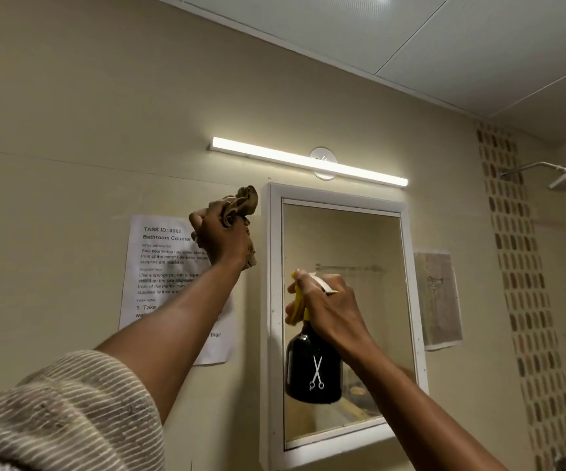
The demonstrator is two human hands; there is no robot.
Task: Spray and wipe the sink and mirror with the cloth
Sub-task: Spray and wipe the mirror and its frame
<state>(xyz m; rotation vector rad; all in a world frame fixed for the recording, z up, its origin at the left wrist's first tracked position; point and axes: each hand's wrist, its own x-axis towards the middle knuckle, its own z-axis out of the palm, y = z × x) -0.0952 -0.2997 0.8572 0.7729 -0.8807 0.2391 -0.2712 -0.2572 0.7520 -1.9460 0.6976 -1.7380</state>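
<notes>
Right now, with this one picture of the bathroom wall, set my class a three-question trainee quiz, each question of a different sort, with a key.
1. True or false: the crumpled brown cloth in the left hand is pressed flat on the glass of the white-framed mirror.
2. Multiple choice: the right hand grips the dark spray bottle with a yellow trigger and white scissors emblem at: A) its base; B) its trigger head; C) its middle.
3. Fill in: the lit strip light is mounted ____ the mirror.

Key: 1 false, the cloth is held up left of the frame, over the wall; 2 B; 3 above.
</notes>
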